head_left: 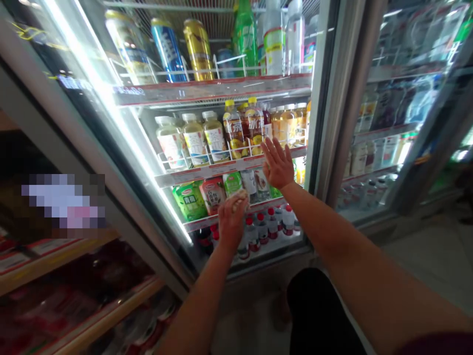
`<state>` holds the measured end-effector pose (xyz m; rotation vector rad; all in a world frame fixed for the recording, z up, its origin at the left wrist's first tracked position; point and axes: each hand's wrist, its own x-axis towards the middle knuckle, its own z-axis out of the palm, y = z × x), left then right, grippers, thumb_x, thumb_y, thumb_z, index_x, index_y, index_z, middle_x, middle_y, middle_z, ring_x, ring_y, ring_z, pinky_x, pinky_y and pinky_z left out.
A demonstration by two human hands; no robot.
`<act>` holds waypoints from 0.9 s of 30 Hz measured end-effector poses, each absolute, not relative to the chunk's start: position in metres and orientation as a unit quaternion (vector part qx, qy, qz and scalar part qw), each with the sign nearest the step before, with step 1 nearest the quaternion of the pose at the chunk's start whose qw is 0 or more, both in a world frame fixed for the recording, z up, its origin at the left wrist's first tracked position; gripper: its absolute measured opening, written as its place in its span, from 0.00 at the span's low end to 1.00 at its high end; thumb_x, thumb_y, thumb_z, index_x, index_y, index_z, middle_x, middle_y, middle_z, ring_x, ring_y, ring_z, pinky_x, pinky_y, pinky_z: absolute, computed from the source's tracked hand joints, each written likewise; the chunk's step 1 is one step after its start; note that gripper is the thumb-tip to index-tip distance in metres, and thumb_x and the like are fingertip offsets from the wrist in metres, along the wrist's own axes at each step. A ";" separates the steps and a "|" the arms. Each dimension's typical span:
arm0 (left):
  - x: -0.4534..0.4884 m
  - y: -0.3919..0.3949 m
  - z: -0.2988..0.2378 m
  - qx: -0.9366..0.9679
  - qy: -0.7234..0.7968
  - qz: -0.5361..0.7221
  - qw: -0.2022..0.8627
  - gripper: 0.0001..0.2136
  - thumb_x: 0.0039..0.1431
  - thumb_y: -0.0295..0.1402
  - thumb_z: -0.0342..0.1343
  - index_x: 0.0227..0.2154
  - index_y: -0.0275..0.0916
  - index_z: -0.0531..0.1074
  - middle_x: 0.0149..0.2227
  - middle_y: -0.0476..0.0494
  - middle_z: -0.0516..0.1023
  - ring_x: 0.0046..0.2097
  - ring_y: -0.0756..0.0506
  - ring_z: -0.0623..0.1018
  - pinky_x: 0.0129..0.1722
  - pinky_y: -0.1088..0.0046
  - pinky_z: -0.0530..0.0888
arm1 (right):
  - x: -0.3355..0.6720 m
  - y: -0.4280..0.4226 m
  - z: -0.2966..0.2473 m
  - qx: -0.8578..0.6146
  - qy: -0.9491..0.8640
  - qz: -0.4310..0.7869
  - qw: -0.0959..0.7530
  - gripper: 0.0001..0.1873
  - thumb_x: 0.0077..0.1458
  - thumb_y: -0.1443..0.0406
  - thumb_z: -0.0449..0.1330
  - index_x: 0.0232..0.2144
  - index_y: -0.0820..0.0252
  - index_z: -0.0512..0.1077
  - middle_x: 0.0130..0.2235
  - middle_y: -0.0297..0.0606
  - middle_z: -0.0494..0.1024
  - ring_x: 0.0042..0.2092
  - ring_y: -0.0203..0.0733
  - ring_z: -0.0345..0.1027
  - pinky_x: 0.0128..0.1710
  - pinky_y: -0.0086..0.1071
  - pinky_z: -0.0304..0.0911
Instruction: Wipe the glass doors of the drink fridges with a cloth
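Note:
My left hand (231,219) is closed around a crumpled, pale cloth (241,198), in front of the lower drink shelf. A green pouch (189,201) and a pinkish pouch (212,194) stand just left of it. Higher and to the right, my right hand (278,165) is open, its fingers stretched and flat, before the rail of the middle shelf (207,170). Beside those fingers are yellow-capped iced tea bottles (254,123). Faint reflections hint at a glass door (111,92) in front of the shelves; whether my palm touches it I cannot tell.
Cans (197,49) and a green bottle (246,39) fill the top shelf. Red-capped bottles (263,229) line the bottom. A metal frame (342,98) divides this fridge from another one at right. Wooden-edged shelves (74,256) stand close on the left. My dark-clothed knee (318,315) is below.

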<state>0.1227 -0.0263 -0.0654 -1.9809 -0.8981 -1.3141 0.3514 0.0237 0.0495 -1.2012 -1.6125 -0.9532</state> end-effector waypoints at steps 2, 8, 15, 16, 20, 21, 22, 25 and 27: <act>0.122 -0.031 -0.090 -0.770 -0.351 -0.447 0.290 0.25 0.61 0.21 0.52 0.59 0.47 0.70 0.58 0.39 0.69 0.60 0.39 0.66 0.60 0.58 0.70 | 0.351 0.024 0.049 -0.483 -0.649 -0.387 0.442 0.31 0.68 0.60 0.40 0.71 0.53 0.48 0.71 0.34 0.53 0.74 0.45 0.41 0.74 0.51 0.38; 0.119 -0.037 -0.107 -0.833 -0.330 -0.362 0.256 0.27 0.59 0.20 0.54 0.59 0.52 0.70 0.57 0.43 0.72 0.55 0.42 0.70 0.55 0.63 0.73 | 0.352 0.025 0.049 -0.477 -0.647 -0.397 0.443 0.31 0.68 0.59 0.40 0.71 0.53 0.47 0.71 0.34 0.53 0.74 0.45 0.41 0.73 0.51 0.39; 0.128 -0.029 -0.071 -0.746 -0.351 -0.476 0.307 0.23 0.64 0.23 0.51 0.59 0.48 0.71 0.60 0.39 0.69 0.62 0.39 0.65 0.62 0.59 0.66 | 0.351 0.022 0.051 -0.486 -0.647 -0.390 0.440 0.30 0.68 0.60 0.40 0.70 0.53 0.50 0.71 0.34 0.53 0.74 0.45 0.41 0.73 0.52 0.39; 0.129 -0.031 -0.083 -0.754 -0.353 -0.459 0.310 0.24 0.63 0.23 0.51 0.60 0.48 0.70 0.60 0.40 0.70 0.63 0.39 0.65 0.61 0.60 0.66 | 0.351 0.022 0.051 -0.485 -0.647 -0.390 0.440 0.30 0.68 0.60 0.40 0.70 0.53 0.50 0.71 0.34 0.53 0.74 0.45 0.41 0.73 0.52 0.39; 0.127 -0.039 -0.129 -0.821 -0.323 -0.361 0.302 0.25 0.61 0.25 0.55 0.60 0.50 0.70 0.58 0.44 0.74 0.59 0.40 0.68 0.56 0.63 0.69 | 0.351 0.022 0.050 -0.483 -0.650 -0.385 0.442 0.31 0.68 0.60 0.40 0.70 0.53 0.49 0.71 0.34 0.53 0.74 0.45 0.41 0.73 0.52 0.39; 0.127 -0.038 -0.132 -0.832 -0.321 -0.342 0.295 0.24 0.60 0.25 0.56 0.59 0.51 0.71 0.58 0.45 0.74 0.58 0.40 0.69 0.54 0.63 0.70 | 0.351 0.023 0.050 -0.482 -0.651 -0.385 0.442 0.31 0.68 0.60 0.40 0.70 0.53 0.49 0.71 0.34 0.53 0.74 0.45 0.41 0.73 0.52 0.39; 0.128 -0.037 -0.129 -0.839 -0.320 -0.331 0.289 0.24 0.60 0.25 0.57 0.58 0.52 0.71 0.58 0.46 0.74 0.57 0.41 0.70 0.53 0.64 0.71 | 0.351 0.023 0.050 -0.483 -0.651 -0.385 0.442 0.31 0.68 0.60 0.40 0.71 0.53 0.49 0.71 0.34 0.53 0.74 0.45 0.40 0.73 0.51 0.39; 0.131 -0.029 -0.101 -0.837 -0.315 -0.350 0.278 0.23 0.61 0.24 0.56 0.57 0.53 0.72 0.59 0.47 0.72 0.57 0.42 0.69 0.55 0.64 0.71 | 0.351 0.022 0.050 -0.485 -0.649 -0.386 0.440 0.31 0.68 0.60 0.40 0.71 0.53 0.49 0.71 0.34 0.53 0.74 0.45 0.40 0.73 0.51 0.38; 0.134 -0.024 -0.081 -0.813 -0.311 -0.401 0.286 0.23 0.62 0.24 0.54 0.58 0.51 0.71 0.59 0.45 0.72 0.59 0.43 0.68 0.60 0.63 0.69 | 0.351 0.022 0.050 -0.485 -0.645 -0.393 0.440 0.30 0.68 0.60 0.41 0.70 0.53 0.50 0.71 0.35 0.53 0.74 0.45 0.41 0.73 0.51 0.38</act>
